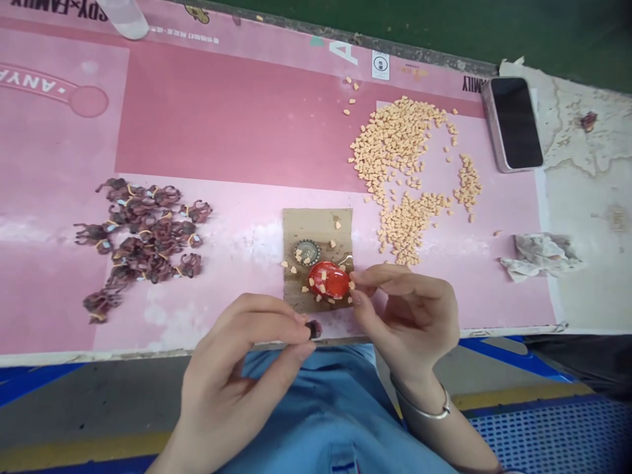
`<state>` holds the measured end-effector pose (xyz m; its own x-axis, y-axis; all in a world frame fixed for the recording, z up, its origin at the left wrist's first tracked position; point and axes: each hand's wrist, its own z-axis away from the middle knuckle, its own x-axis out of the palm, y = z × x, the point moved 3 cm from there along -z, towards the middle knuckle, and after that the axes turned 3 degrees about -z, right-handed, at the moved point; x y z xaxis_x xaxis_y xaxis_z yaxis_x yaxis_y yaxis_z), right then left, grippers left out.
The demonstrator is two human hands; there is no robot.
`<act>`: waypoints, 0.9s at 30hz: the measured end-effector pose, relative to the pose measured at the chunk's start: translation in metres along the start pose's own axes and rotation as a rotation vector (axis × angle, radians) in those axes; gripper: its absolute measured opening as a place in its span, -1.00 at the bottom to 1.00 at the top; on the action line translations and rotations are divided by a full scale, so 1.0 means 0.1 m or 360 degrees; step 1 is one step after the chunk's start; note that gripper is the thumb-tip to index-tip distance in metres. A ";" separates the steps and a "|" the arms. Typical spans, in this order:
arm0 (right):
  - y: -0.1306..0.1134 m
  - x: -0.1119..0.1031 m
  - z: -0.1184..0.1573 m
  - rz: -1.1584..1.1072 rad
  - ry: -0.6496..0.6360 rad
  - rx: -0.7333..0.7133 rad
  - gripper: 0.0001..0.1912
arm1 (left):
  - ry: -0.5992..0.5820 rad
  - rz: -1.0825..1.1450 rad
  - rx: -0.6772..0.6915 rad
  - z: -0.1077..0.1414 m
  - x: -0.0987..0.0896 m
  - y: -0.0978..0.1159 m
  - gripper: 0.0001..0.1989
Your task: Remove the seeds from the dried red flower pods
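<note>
My left hand [241, 355] pinches a small dark piece [313, 330] between thumb and fingertips, just over the near edge of the pink mat [237, 112]. My right hand [405, 316] has its fingertips at the right edge of a glossy red dome [328, 280], and a peach granule sits right by them. I cannot tell whether those fingers hold it. The dome lies on a square of brown cardboard [318, 227] with several peach granules on and around it. A ribbed metal bottle cap [307, 251] lies beside the dome.
A large scatter of peach granules [392, 148] lies beyond the cardboard. A heap of dark brown figures with yellow bands [143, 230] sits to the left. A phone [513, 124], crumpled tissue [540, 257] and a clear bottle [126, 16] lie around the mat's edges.
</note>
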<state>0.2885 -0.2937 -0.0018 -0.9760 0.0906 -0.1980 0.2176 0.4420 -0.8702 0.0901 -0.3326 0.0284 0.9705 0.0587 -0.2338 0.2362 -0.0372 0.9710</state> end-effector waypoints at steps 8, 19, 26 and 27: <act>-0.01 0.00 0.03 0.0082 0.0012 -0.0060 -0.57 | -0.0003 -0.0019 -0.0012 0.02 -0.02 -0.06 -0.84; -0.01 -0.02 0.05 0.0178 -0.0028 -0.0072 -0.61 | -0.0034 -0.0053 0.0061 0.01 -0.02 -0.11 -0.85; -0.02 -0.01 0.06 0.0182 -0.0036 -0.0066 -0.59 | -0.0053 -0.0075 0.0137 0.00 -0.03 -0.10 -0.83; -0.02 -0.01 0.06 0.0178 -0.0033 -0.0068 -0.59 | -0.0049 -0.0078 0.0129 0.00 -0.03 -0.10 -0.83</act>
<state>0.2894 -0.2999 -0.0029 -0.9452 0.1232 -0.3024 0.3241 0.4677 -0.8223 0.0850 -0.3321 0.0189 0.9584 0.0315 -0.2838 0.2856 -0.1158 0.9513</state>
